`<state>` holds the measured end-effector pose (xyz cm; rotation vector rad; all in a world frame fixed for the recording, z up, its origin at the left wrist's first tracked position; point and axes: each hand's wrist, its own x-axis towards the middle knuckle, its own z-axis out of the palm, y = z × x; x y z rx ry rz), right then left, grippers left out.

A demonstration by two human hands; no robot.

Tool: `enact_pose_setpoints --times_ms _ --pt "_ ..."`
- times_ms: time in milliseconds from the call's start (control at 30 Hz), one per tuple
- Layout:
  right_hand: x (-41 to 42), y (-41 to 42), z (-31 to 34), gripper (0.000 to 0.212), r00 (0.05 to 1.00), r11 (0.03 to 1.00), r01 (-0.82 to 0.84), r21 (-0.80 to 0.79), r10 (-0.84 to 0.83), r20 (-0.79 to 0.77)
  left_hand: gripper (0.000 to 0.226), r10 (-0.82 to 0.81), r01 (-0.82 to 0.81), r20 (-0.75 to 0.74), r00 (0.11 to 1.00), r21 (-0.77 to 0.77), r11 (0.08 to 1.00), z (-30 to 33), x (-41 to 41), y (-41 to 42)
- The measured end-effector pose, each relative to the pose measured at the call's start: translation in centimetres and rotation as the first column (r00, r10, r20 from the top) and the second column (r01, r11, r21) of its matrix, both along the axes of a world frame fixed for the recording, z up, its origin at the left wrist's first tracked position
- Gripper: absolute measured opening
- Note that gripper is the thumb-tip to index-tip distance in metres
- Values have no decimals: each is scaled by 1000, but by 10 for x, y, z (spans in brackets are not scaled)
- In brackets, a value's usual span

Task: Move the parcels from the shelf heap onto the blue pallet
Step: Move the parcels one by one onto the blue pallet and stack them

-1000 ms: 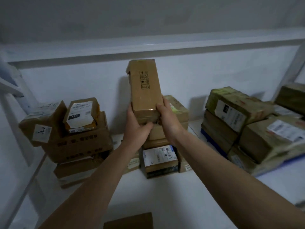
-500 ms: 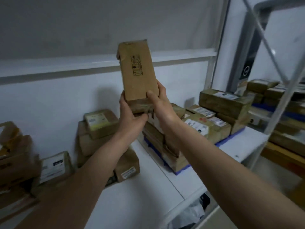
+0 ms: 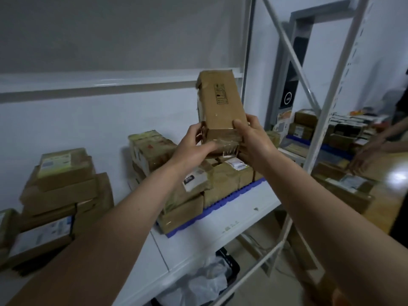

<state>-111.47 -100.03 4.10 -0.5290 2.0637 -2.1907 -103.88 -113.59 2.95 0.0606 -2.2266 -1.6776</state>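
Observation:
I hold a long brown cardboard parcel (image 3: 221, 103) upright in the air with both hands at its lower end. My left hand (image 3: 194, 145) grips its left and bottom side, my right hand (image 3: 251, 140) grips its right side. It hangs above the stack of parcels (image 3: 223, 180) on the blue pallet (image 3: 223, 205), which lies on the white shelf (image 3: 220, 230) toward its right end. The shelf heap of parcels (image 3: 64, 191) sits at the left. The parcel hides part of the pallet stack behind it.
A white shelf upright (image 3: 247, 62) and diagonal brace (image 3: 293, 54) stand just right of the parcel. Beyond them, another person's hands (image 3: 362, 157) reach over more parcels on another blue pallet (image 3: 331, 146). A bin with a plastic bag (image 3: 207, 281) sits below the shelf.
My view and both hands have swung right with the parcel, away from the shelf heap. The parcel now hangs over the stack on the blue pallet, near the shelf upright.

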Motion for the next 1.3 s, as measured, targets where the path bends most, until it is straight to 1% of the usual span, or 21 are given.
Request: enact_pose_setpoints --times_ms 67,100,200,267,333,433,500,600,667,733,800,867,900,967,1000,1033,1100,1133,1200,1233,1300 --pt "-11 19 -6 53 1000 1000 -5 19 5 27 84 8 -7 46 999 -13 1000 -5 -13 14" --pt "-17 26 -10 50 999 1000 -8 17 7 45 82 3 -2 66 998 -23 1000 -7 -17 20" --pt "-37 40 -22 41 996 1000 -19 -19 20 86 62 0 3 110 994 -27 1000 -15 -33 31" --pt "-49 44 -29 35 992 998 -35 -50 40 117 55 -10 11 138 990 -4 1000 -19 -44 35" --pt "-62 44 -37 39 984 997 -35 -74 48 172 52 -22 21 160 987 11 1000 -24 -54 37" --pt "-86 41 -47 46 976 995 -51 -89 68 207 51 -11 9 184 983 15 1000 -28 -74 36" --pt "-106 37 -49 43 967 991 -61 -116 88 241 49 16 -15 177 984 -9 1000 -27 -91 32" --pt "-138 24 -47 31 918 980 -88 -178 149 367 52 60 -50 149 987 -71 996 -18 -120 15" --pt "-159 9 -45 36 891 976 -122 -182 189 413 54 86 -66 142 986 -137 988 -14 -137 0" --pt "-179 -11 -46 37 893 976 -151 -155 202 403 51 113 -84 154 982 -182 980 -15 -151 -16" --pt "-190 -30 -47 30 919 979 -170 -114 199 341 45 143 -111 180 973 -178 978 -17 -161 -31" --pt "-204 -50 -51 35 968 985 -174 -21 175 182 35 200 -165 203 959 -174 971 -17 -170 -44" --pt "-211 -61 -55 40 985 986 -156 61 150 86 32 233 -211 209 950 -124 970 -18 -177 -52" --pt "-220 -79 -61 48 991 970 -76 231 99 -94 36 269 -291 225 937 73 954 -19 -185 -63" --pt "-226 -88 -67 52 982 948 -37 315 93 -165 38 285 -323 247 926 128 938 -22 -189 -68" --pt "-226 -95 -69 54 969 923 -4 385 98 -226 36 294 -333 276 915 107 937 -23 -192 -73" --pt "-228 -108 -75 52 942 859 85 505 96 -322 26 297 -312 324 898 -5 950 -27 -196 -80" --pt "-227 -114 -76 52 923 833 121 540 106 -371 26 309 -306 332 891 -63 950 -30 -196 -83" --pt "-227 -126 -80 53 889 789 155 594 151 -433 29 376 -327 291 880 -202 923 -31 -196 -88" --pt "-227 -132 -82 55 876 768 153 622 186 -445 31 433 -352 237 870 -318 880 -30 -195 -90" --pt "-226 -142 -89 56 859 737 139 661 242 -451 38 530 -388 117 840 -553 737 -30 -192 -93"
